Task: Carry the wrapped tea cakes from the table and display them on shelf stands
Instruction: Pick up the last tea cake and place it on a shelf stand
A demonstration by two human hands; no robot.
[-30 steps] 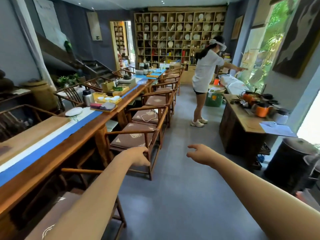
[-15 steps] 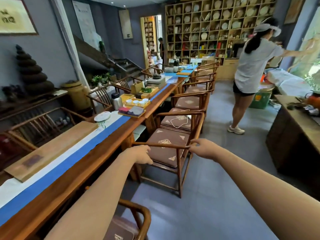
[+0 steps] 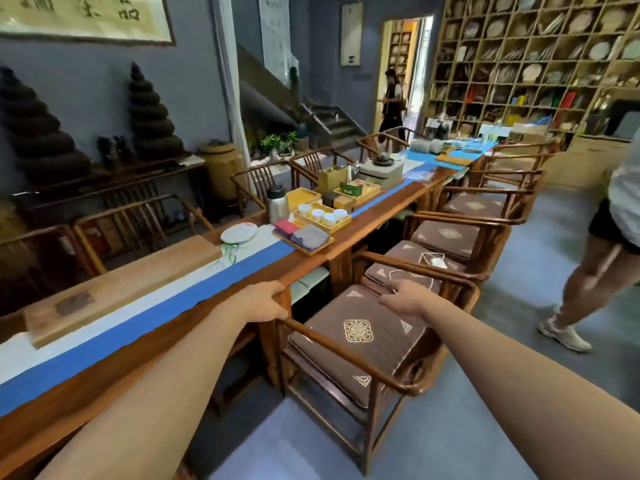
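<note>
Both hands have swung toward the worktop (image 3: 145, 327) — left hand (image 3: 265, 303) and right hand (image 3: 405, 299) loose, grasping nothing; the wrapped tea cake (image 3: 239, 233) lies ahead, unreached.

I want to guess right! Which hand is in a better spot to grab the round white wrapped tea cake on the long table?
Probably the left. The left hand is at the table's edge, on the same side as the wrapped tea cake. The right hand hangs over the chair cushion, farther away. Both hold nothing.

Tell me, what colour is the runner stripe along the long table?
Blue stripe beside a white band, seen in the head view.
</note>
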